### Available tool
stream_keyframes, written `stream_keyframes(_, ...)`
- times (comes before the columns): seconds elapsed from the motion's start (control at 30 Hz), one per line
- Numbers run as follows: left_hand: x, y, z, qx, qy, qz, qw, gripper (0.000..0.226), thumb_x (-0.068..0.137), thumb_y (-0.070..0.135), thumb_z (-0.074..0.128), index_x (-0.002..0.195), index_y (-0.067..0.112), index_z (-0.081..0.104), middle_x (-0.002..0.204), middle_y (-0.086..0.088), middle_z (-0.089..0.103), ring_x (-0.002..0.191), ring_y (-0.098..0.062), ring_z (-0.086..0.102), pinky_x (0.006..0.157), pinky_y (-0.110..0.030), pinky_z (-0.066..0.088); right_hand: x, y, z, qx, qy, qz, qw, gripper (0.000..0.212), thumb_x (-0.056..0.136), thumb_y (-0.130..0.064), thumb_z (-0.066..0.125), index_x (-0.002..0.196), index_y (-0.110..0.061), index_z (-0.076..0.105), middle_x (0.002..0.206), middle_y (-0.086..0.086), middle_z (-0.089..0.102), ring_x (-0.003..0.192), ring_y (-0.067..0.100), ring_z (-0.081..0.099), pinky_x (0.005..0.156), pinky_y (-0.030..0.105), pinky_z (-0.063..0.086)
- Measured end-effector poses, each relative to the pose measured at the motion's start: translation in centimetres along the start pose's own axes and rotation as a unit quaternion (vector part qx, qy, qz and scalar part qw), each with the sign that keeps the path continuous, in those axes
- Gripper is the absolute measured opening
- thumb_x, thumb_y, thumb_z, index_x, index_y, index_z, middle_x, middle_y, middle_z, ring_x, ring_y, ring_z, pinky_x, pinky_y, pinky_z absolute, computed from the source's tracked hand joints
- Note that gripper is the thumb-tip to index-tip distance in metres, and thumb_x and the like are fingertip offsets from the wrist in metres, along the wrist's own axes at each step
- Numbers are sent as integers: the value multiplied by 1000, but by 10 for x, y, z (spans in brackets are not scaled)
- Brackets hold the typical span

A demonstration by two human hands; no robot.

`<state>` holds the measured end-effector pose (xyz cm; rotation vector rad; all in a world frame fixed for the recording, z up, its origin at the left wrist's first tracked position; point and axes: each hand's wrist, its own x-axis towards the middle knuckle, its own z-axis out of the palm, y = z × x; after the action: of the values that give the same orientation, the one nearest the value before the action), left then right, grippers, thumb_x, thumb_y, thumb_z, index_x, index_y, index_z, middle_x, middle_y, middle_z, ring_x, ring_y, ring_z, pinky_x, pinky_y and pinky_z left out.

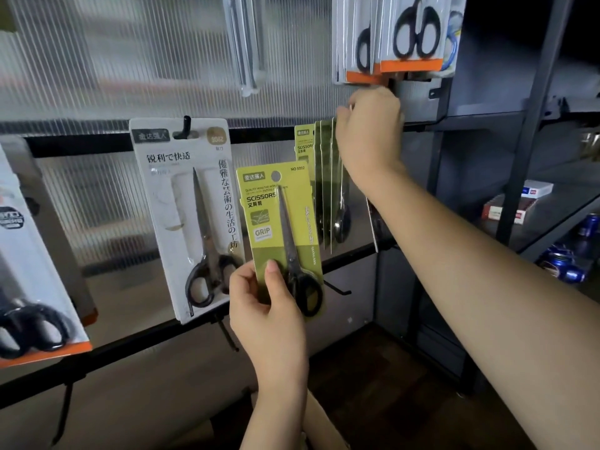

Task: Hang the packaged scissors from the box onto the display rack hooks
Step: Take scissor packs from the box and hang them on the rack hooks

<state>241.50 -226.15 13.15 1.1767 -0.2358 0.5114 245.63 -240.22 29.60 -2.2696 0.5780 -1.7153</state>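
My left hand (263, 303) grips a stack of yellow-green scissors packs (279, 222) by the lower end, thumb across the front card, held upright in front of the rack. My right hand (370, 131) is raised at the top of several yellow-green packs hanging (324, 177) on a hook of the upper black rail (97, 146); its fingers are curled at the top edge of the frontmost pack there. The hook itself is hidden behind that hand. The box is out of view.
A white scissors pack (191, 216) hangs left of centre; an orange-edged pack (29, 271) hangs at far left. More orange-edged packs (409, 37) hang above right. Bare hooks (337, 287) stick out of the lower rail. A dark shelf unit (532, 203) with cans stands right.
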Motion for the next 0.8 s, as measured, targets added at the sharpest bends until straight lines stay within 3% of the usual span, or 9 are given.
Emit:
stream_keyframes(0.1,-1,0,0,2,-2,6,1000,13,95,15,53,84,22,55,76,9,60,64,7,54,60,-6,41,-12,-4,3,16,-41,7,999,34,98,-33,48,100,-3,64,129,11,42,89,18,51,75,21,36)
stream_keyframes(0.27,-3,-6,-7,11,-60,-10,998,15,92,14,57,79,20,54,70,7,58,59,2,50,57,-9,40,-32,1,14,57,-34,4,998,43,97,-42,43,109,-4,60,121,11,41,102,24,52,76,22,35)
stream_keyframes(0.4,-3,-22,-24,27,-130,-52,990,17,87,11,64,74,13,54,66,1,57,59,-5,49,55,-15,41,-70,19,22,131,38,26,990,40,95,-37,40,118,-6,53,121,13,46,103,28,53,77,33,45)
stream_keyframes(0.5,-8,-38,-46,47,-181,-60,981,14,87,4,63,79,13,54,78,-7,66,72,-13,60,69,-23,49,-112,38,28,114,53,61,990,34,95,-31,40,114,-6,53,118,14,51,100,30,54,77,37,45)
stream_keyframes(0.63,-20,-59,-81,90,-248,-72,962,22,88,-4,57,94,17,58,89,1,69,85,-9,66,80,-22,52,-176,60,42,96,6,102,990,30,95,-29,40,109,-8,55,112,13,54,95,32,56,75,41,47)
stream_keyframes(0.8,-31,-73,-121,120,-231,-98,960,10,92,10,57,86,18,58,81,4,67,76,-7,63,70,-19,50,-255,62,52,92,-100,194,971,20,98,-18,44,111,-7,54,115,13,53,97,30,55,67,26,30)
